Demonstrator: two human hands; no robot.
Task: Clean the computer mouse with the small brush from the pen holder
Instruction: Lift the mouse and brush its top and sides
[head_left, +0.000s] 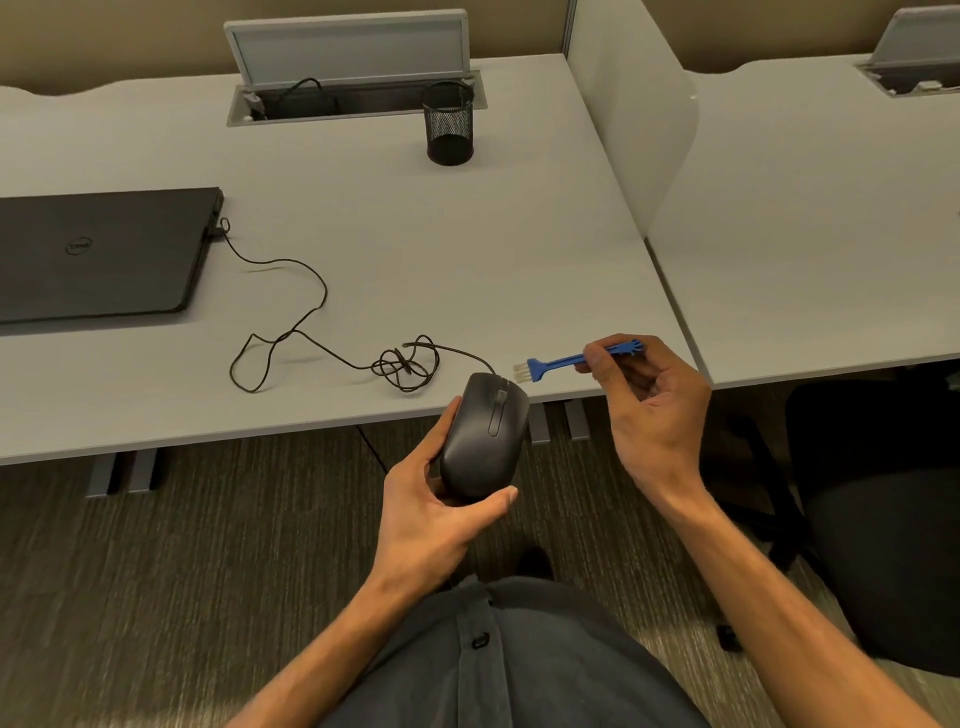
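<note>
My left hand (434, 512) holds the black wired mouse (483, 434) in the air just off the desk's front edge, top side up. My right hand (652, 410) pinches the handle of a small blue brush (563, 359) with pale bristles pointing left. The bristles sit just above and to the right of the mouse's front end, apart from it. The black mesh pen holder (449, 124) stands at the back of the desk and looks empty.
The mouse cable (311, 312) loops across the grey desk (415, 249) to a closed black laptop (98, 254) at the left. A cable tray with a raised lid (348, 49) lies behind. A white divider (639, 119) stands on the right, a black chair (883, 519) below it.
</note>
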